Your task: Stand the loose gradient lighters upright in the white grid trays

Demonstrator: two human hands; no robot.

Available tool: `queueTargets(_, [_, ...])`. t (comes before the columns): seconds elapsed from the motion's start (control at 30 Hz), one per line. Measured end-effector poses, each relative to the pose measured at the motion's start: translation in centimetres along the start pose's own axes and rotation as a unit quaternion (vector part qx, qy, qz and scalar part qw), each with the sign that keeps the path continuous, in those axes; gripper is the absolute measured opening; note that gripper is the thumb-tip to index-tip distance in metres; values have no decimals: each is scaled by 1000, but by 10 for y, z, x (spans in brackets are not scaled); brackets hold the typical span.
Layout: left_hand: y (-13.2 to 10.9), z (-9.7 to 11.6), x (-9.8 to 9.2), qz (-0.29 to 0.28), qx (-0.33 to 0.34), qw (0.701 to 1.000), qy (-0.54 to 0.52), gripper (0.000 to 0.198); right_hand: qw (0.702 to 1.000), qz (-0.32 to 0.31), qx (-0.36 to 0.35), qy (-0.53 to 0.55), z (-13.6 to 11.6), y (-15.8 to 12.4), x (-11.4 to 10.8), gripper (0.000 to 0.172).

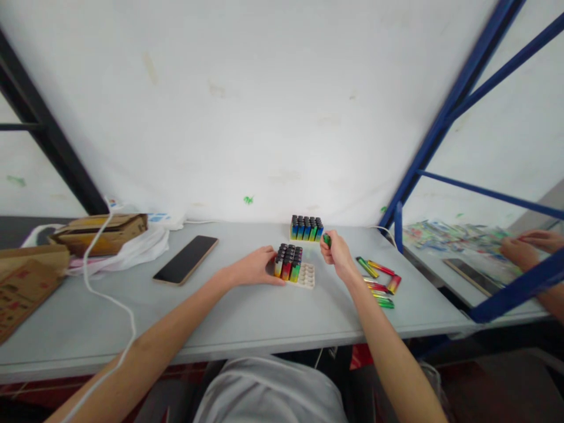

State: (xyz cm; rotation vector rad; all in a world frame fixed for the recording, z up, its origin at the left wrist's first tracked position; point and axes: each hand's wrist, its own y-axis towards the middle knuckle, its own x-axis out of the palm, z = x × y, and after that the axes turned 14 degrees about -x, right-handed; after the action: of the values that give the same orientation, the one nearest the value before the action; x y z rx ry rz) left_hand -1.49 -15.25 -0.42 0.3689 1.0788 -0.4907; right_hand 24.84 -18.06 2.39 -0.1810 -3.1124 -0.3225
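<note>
My left hand (255,267) rests on the grey table (247,311), touching the left side of a white tray (307,276) partly filled with upright coloured lighters (288,262). My right hand (337,249) is raised just right of the tray, fingers closed around a green lighter (326,239). A second, full block of lighters (306,228) stands farther back near the wall. Several loose lighters (379,281) lie flat on the table to the right of my right hand.
A black phone (185,259) lies to the left, with cardboard boxes (103,232), a white bag and a white cable (110,299) beyond. A blue metal frame (423,158) stands at right; another person's hands (526,247) work at the neighbouring table.
</note>
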Motion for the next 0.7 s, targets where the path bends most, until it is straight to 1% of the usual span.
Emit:
queueTargets(0.1, [-1, 0, -1, -4, -1, 1000, -3, 67, 999, -39, -11, 0, 6, 5, 0, 55])
queueTargets(0.2, [0, -1, 0, -1, -8, 1000, -1, 66, 995, -70, -76, -13, 13, 10, 2, 55])
queueTargets(0.3, [0, -2, 1, 5, -7, 1000, -2, 66, 981, -118, -145, -48, 17, 11, 0, 49])
queueTargets(0.37, [0, -3, 2, 7, -5, 1000, 0, 67, 970, -162, -166, -68, 19, 11, -4, 44])
queueTargets(0.43, [0, -2, 1, 4, -3, 1000, 3, 67, 963, -188, -173, -84, 22, 10, -8, 41])
queueTargets(0.57, [-1, 0, 0, 0, -7, 1000, 0, 65, 963, -194, -153, -106, 29, 10, -14, 43])
queueTargets(0.7, [-2, 1, 0, 2, -2, 1000, -7, 63, 963, -213, -139, -86, 33, 12, -17, 47])
